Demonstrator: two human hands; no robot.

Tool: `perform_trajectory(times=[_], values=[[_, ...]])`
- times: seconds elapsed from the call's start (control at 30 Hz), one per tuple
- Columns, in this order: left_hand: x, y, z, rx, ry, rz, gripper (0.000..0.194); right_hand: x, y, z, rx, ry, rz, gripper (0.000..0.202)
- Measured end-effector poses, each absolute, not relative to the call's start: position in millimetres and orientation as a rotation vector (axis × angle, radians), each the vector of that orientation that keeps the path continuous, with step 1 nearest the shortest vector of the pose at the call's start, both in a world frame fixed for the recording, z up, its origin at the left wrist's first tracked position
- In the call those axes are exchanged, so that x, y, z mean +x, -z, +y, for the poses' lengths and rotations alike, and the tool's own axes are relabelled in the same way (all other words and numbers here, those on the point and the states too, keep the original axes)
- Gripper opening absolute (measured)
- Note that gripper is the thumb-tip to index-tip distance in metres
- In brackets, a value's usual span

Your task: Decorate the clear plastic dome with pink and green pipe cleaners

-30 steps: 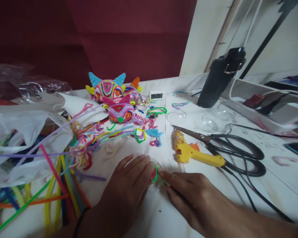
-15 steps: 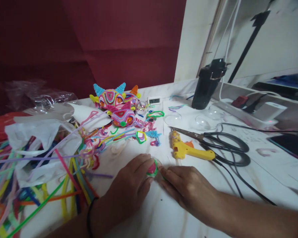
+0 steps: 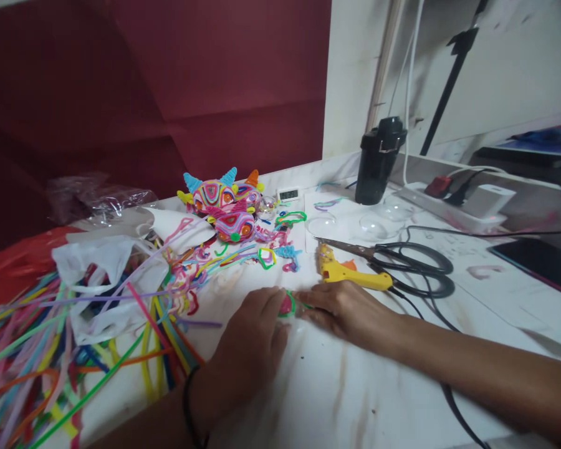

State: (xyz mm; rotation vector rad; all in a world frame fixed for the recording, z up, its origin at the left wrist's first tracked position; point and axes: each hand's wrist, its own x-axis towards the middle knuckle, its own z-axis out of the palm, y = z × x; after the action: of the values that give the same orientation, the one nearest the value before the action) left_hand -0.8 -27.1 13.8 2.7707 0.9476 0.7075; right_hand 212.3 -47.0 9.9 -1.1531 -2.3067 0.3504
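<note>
A small round piece, pink with a green rim (image 3: pixel 287 304), lies between my hands near the middle of the table. My left hand (image 3: pixel 253 333) holds it from the left, with the fingers partly covering it. From the right, my right hand (image 3: pixel 339 307) pinches a bit of green strand at the piece's edge. Just beyond my right hand lies a yellow glue gun (image 3: pixel 355 276). Black-handled scissors (image 3: pixel 402 259) rest beside the glue gun. A green, yellow and white loop (image 3: pixel 266 258) is on the table behind the round piece.
Colourful pipe cleaners (image 3: pixel 51 349) and white plastic wrapping (image 3: pixel 93 262) cover the left side. Decorated horned heads (image 3: pixel 234 226) sit at the back. Clear domes (image 3: pixel 374 226), a black bottle (image 3: pixel 378 162), a power strip (image 3: pixel 453 206) and a phone (image 3: pixel 537 265) are at the right.
The camera view has shifted a little. My right hand has moved up and slightly left in the picture, closer to the glue gun. My left hand keeps its hold on the round piece.
</note>
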Motion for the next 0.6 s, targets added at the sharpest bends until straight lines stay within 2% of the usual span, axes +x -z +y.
perform_trajectory(times=[0.1, 0.27, 0.6], values=[[-6, -22, -20, 2.744, -0.595, 0.876, 0.034, 210, -8, -48, -1.149, -0.383, -2.276, 0.023], [-7, -23, -14, 2.702, -0.669, 0.877, 0.025, 203, -9, -55, -1.164, -0.403, -2.247, 0.022], [-10, -16, -12, 2.728, -0.718, 0.862, 0.029, 195, -1, -64, -1.209, -0.283, -2.233, 0.034]])
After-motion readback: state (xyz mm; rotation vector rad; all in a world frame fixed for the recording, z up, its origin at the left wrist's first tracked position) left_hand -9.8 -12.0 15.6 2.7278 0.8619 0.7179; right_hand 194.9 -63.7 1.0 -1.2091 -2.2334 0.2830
